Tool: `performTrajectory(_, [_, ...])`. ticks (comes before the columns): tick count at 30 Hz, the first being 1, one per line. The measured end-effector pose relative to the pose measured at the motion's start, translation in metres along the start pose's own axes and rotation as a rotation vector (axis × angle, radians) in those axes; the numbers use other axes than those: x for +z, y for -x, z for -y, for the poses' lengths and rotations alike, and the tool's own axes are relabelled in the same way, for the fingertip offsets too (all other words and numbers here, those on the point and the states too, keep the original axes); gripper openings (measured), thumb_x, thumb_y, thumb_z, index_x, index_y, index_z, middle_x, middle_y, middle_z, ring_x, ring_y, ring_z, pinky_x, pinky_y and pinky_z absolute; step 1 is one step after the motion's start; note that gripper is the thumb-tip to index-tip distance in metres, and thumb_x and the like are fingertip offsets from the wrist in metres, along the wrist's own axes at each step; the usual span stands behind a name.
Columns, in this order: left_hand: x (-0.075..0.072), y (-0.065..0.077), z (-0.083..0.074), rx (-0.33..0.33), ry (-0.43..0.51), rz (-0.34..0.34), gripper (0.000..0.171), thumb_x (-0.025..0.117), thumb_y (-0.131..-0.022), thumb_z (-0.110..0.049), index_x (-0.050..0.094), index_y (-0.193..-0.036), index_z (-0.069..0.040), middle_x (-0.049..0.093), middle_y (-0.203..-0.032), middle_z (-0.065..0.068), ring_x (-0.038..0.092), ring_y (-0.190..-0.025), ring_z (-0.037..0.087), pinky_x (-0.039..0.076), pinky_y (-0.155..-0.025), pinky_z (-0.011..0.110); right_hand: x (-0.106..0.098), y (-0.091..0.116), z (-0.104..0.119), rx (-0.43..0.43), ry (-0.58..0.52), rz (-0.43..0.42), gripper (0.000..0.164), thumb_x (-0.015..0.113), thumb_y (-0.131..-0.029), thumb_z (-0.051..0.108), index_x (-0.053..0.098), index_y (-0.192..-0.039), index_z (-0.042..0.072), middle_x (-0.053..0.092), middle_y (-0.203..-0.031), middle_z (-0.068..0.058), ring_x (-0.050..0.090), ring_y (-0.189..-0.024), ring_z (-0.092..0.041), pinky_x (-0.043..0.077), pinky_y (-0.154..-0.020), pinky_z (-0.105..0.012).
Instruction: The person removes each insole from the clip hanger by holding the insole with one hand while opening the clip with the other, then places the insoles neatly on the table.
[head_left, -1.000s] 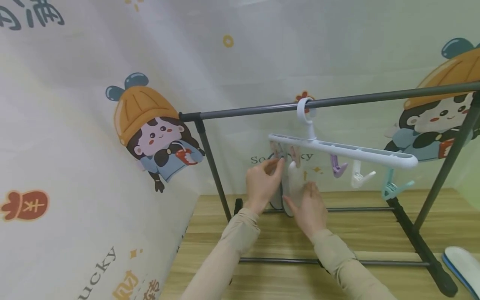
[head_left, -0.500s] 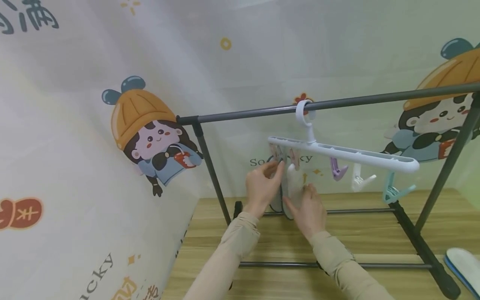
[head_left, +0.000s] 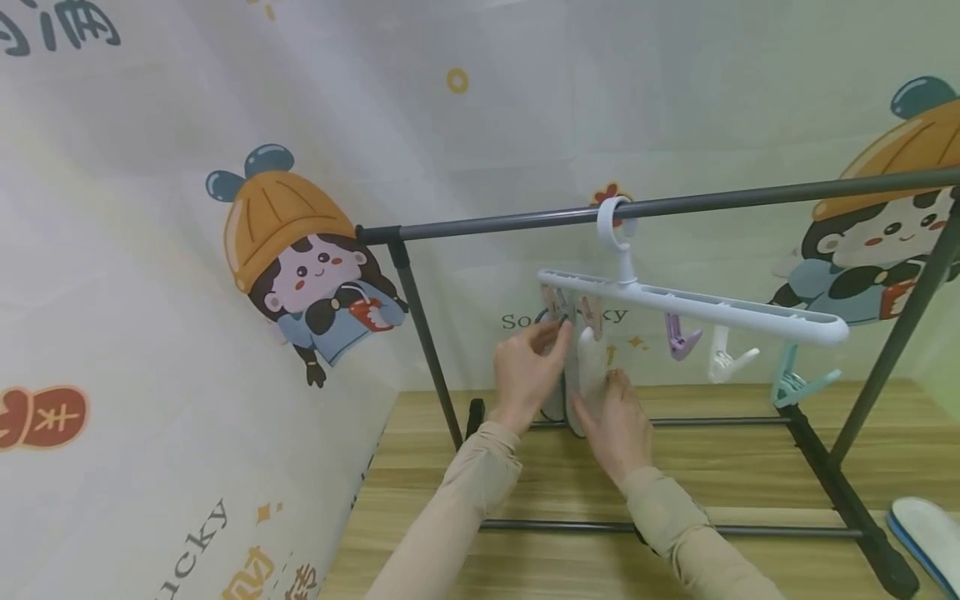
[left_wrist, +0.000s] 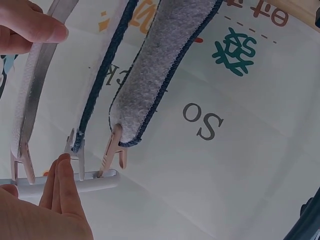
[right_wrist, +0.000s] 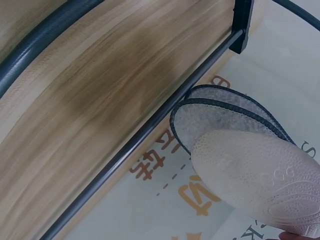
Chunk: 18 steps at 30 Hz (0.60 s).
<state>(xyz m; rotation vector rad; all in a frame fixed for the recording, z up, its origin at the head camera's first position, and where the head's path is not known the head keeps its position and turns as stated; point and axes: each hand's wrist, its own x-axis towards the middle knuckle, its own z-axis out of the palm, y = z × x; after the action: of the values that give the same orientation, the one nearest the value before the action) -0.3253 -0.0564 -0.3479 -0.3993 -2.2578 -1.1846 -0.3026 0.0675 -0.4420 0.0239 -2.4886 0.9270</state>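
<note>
The near insole (head_left: 592, 358), hung from a pink clip (left_wrist: 22, 164), is held between the thumb and fingers of the right hand (head_left: 618, 425). The grey clip (left_wrist: 81, 165) on the middle insole (left_wrist: 100, 75) is touched by the left hand (head_left: 525, 375); whether it is pinched cannot be told. The far insole (left_wrist: 145, 75) is clipped beyond, at the left end of the white hanger (head_left: 720, 308).

I see a navy-edged grey insole (left_wrist: 150, 75), a stippled white insole (right_wrist: 250, 175) and, from my right fingers (head_left: 619, 390), a purple clip (head_left: 679, 346) at two o'clock, teal clip (head_left: 787, 387) at three.
</note>
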Motion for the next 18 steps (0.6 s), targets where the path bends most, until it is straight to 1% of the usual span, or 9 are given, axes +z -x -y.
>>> performTrajectory(4, [0.001, -0.001, -0.003, 0.005, 0.013, 0.008, 0.04, 0.06, -0.096, -0.041, 0.074, -0.109, -0.005, 0.076, -0.104, 0.009, 0.075, -0.092, 0.021, 0.06, -0.078, 0.031, 0.0, 0.002, -0.002, -0.007, 0.006, -0.006, 0.069, 0.064, -0.095, 0.037, 0.044, -0.137, -0.015, 0.044, -0.144, -0.035, 0.054, -0.121, -0.052, 0.052, -0.088, -0.059])
performTrajectory(12, [0.006, -0.004, -0.011, -0.015, 0.031, 0.047, 0.041, 0.063, -0.094, -0.039, 0.073, -0.111, -0.003, 0.075, -0.108, 0.012, 0.075, -0.094, 0.022, 0.06, -0.078, 0.028, -0.003, 0.005, -0.003, -0.004, -0.006, 0.02, 0.072, 0.064, -0.095, 0.037, 0.041, -0.14, -0.014, 0.042, -0.146, -0.034, 0.051, -0.124, -0.052, 0.05, -0.094, -0.059])
performTrajectory(15, [0.01, -0.004, -0.014, -0.01, 0.023, 0.049, 0.039, 0.066, -0.093, -0.038, 0.073, -0.109, -0.004, 0.075, -0.106, 0.012, 0.075, -0.093, 0.023, 0.06, -0.075, 0.028, -0.004, 0.008, -0.004, -0.007, -0.02, 0.013, 0.07, 0.065, -0.094, 0.036, 0.042, -0.138, -0.014, 0.043, -0.145, -0.034, 0.053, -0.122, -0.052, 0.05, -0.093, -0.06])
performTrajectory(18, [0.014, -0.005, -0.016, 0.011, 0.005, 0.04, 0.037, 0.068, -0.092, -0.037, 0.074, -0.107, -0.004, 0.075, -0.105, 0.012, 0.075, -0.092, 0.023, 0.06, -0.075, 0.027, -0.005, 0.01, -0.005, -0.021, -0.031, -0.011, 0.067, 0.066, -0.094, 0.034, 0.045, -0.136, -0.013, 0.045, -0.143, -0.035, 0.055, -0.119, -0.052, 0.051, -0.089, -0.06])
